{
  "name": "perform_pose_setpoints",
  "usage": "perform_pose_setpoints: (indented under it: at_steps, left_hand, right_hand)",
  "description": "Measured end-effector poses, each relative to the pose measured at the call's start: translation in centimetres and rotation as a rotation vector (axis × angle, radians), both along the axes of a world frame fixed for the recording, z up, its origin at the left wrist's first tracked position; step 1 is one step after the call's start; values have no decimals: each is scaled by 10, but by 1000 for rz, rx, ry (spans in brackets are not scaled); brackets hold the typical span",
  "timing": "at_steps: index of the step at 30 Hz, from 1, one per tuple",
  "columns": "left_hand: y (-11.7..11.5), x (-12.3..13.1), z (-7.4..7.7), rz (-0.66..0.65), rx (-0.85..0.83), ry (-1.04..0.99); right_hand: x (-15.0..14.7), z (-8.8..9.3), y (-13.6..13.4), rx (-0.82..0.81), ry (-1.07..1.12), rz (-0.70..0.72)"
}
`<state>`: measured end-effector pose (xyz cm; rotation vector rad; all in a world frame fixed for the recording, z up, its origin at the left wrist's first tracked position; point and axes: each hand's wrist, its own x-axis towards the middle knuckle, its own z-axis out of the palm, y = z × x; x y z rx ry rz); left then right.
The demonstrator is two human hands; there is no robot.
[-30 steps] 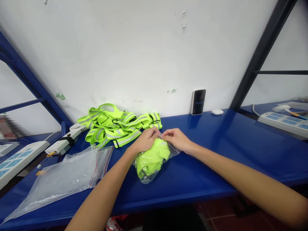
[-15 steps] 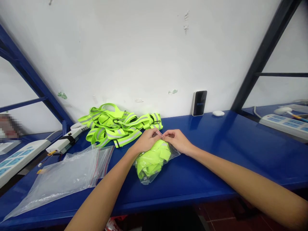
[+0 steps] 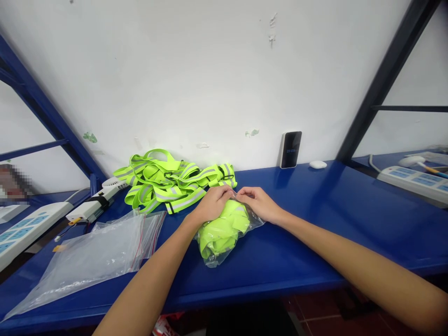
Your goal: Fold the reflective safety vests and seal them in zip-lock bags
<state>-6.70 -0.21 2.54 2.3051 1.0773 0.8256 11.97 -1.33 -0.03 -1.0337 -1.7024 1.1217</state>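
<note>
Head view, hours read from the filled bag: a white wall spans 12 o'clock, behind a blue surface. At 9 o'clock lies a flat stack of clear bags with red seal lines. At 10 o'clock, a tangled heap of lime straps with grey bands sits near the wall. The filled bag, clear plastic packed with bunched lime strap, rests on the surface near its front edge, between the forearms. Both hands pinch its top edge, fingers curled, tips close together: the left hand at 11 o'clock, over the bag's upper part, the right hand near 2. Between 1 and 2, farther off, a white-cased device with a dark screen leans against the wall; at 2, near that device, lies a small white oval object.
</note>
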Motion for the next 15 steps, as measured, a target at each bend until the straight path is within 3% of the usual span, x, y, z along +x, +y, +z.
perform_pose_setpoints:
  at_steps: [6, 11, 15]
  left_hand:
    - [3, 0, -3, 84, 35, -24]
    - [2, 0, -4, 57, -35, -98]
    - [-2, -6, 7, -1, -141, -86]
  right_hand:
    - [22, 8, 9, -255, -38, 188]
    - [24, 11, 8, -190, -105, 239]
    - [16, 9, 5, -131, -121, 250]
